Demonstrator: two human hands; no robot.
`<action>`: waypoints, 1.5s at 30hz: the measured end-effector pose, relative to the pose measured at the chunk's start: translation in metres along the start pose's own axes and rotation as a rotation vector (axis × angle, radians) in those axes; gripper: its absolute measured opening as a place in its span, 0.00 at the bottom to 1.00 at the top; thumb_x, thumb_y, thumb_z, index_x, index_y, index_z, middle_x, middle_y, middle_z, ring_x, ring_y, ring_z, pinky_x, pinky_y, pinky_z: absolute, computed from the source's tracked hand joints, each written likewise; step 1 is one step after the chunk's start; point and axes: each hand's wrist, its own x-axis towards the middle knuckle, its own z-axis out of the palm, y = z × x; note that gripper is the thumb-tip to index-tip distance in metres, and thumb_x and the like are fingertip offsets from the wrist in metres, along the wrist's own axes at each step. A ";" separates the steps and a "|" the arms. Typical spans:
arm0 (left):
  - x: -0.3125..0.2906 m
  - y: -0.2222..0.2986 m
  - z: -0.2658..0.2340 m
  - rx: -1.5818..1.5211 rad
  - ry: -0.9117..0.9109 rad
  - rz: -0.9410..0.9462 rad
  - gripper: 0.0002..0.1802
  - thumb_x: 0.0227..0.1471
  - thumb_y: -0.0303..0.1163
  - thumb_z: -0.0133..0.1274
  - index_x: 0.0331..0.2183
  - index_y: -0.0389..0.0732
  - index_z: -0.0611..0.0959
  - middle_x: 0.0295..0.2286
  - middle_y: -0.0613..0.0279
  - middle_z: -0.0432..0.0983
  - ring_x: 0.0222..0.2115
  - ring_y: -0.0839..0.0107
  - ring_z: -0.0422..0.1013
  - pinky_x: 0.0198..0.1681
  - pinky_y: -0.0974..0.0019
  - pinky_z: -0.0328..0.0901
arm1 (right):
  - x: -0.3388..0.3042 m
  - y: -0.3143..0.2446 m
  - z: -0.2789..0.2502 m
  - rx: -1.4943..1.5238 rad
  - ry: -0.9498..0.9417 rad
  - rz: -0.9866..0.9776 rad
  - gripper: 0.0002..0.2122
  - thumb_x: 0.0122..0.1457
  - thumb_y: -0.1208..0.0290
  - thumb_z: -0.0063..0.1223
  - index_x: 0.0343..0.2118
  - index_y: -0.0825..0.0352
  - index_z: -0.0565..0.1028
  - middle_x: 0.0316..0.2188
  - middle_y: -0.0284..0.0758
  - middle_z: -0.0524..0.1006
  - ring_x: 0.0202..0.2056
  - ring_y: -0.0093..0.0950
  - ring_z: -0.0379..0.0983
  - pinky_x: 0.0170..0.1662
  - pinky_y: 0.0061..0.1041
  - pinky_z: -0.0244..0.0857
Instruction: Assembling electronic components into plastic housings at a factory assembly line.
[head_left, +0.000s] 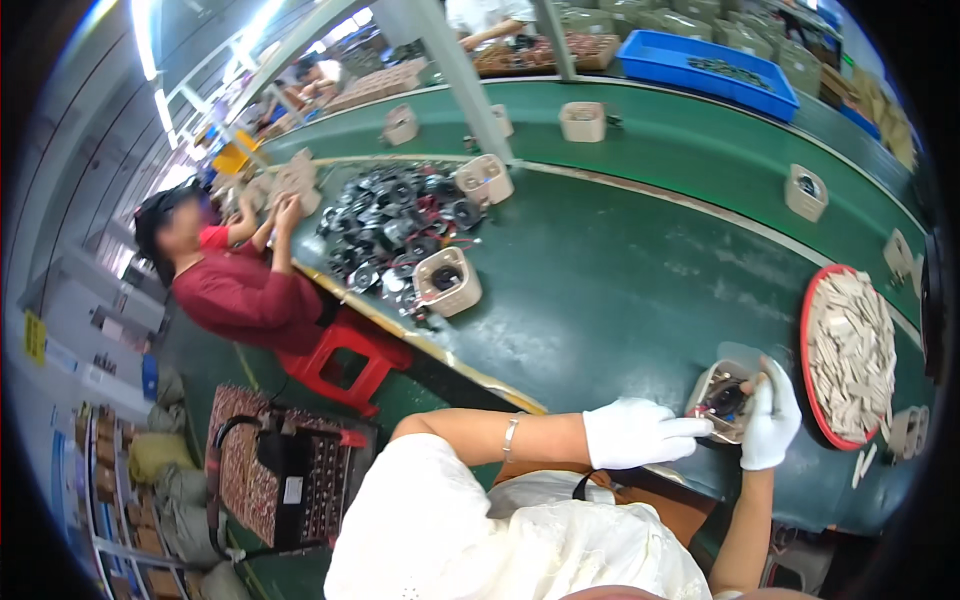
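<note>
A small beige plastic basket (700, 398) sits near the table's front edge, with a round black part (724, 402) and some wires inside. My left hand (645, 433), in a white glove, reaches in from the left with fingers stretched, their tips at the basket's near rim. On the basket's right side is my right hand (772, 418), also gloved but with bare fingertips. Its fingers are bent together over the rim; what they pinch, if anything, is hidden. A translucent sheet (738, 355) stands up at the basket's far side.
Right of the basket lies a red round tray (808, 375) heaped with pale flat strips. Black round parts with wires (390, 225) are piled at the left, beside another basket (462, 296). Baskets sit on a green belt (680, 135) beyond. A co-worker (250, 290) sits at left.
</note>
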 end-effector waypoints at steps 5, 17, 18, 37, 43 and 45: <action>-0.017 0.000 0.021 -0.133 0.435 -0.013 0.18 0.50 0.26 0.54 0.46 0.41 0.80 0.46 0.54 0.79 0.35 0.58 0.78 0.36 0.59 0.74 | 0.000 0.005 0.003 -0.019 -0.024 -0.010 0.13 0.67 0.77 0.47 0.52 0.67 0.78 0.27 0.29 0.78 0.21 0.11 0.61 0.24 0.14 0.54; -0.008 -0.003 0.018 -0.199 0.429 -0.045 0.20 0.49 0.25 0.51 0.46 0.46 0.81 0.42 0.67 0.75 0.35 0.64 0.74 0.34 0.63 0.70 | -0.003 0.015 -0.006 -0.090 0.055 0.110 0.15 0.69 0.74 0.45 0.56 0.69 0.74 0.32 0.29 0.79 0.22 0.10 0.57 0.25 0.12 0.50; -0.007 -0.004 0.018 -0.207 0.427 -0.058 0.20 0.49 0.25 0.51 0.46 0.46 0.81 0.42 0.67 0.75 0.35 0.64 0.74 0.34 0.63 0.70 | -0.004 0.011 -0.005 -0.109 0.072 0.138 0.15 0.69 0.73 0.45 0.56 0.69 0.74 0.32 0.29 0.79 0.22 0.09 0.57 0.25 0.12 0.50; -0.003 -0.008 0.007 -0.137 0.741 -0.137 0.16 0.41 0.29 0.55 0.37 0.48 0.83 0.36 0.67 0.73 0.34 0.63 0.71 0.38 0.59 0.68 | -0.008 0.008 -0.002 -0.258 0.114 0.074 0.15 0.69 0.73 0.46 0.56 0.73 0.73 0.40 0.33 0.79 0.28 0.13 0.62 0.31 0.13 0.54; -0.005 -0.008 0.020 -0.319 0.468 -0.299 0.26 0.50 0.27 0.53 0.53 0.44 0.76 0.43 0.58 0.73 0.37 0.60 0.74 0.41 0.59 0.70 | -0.005 0.010 -0.001 -0.144 0.087 0.092 0.16 0.69 0.77 0.42 0.57 0.73 0.72 0.48 0.34 0.78 0.29 0.13 0.64 0.31 0.13 0.56; -0.006 -0.006 0.019 -0.241 0.452 -0.263 0.26 0.50 0.27 0.53 0.53 0.45 0.76 0.44 0.59 0.73 0.36 0.61 0.73 0.39 0.60 0.69 | -0.005 0.010 -0.008 -0.131 0.036 0.104 0.16 0.69 0.78 0.42 0.57 0.73 0.72 0.50 0.34 0.77 0.30 0.14 0.65 0.31 0.13 0.57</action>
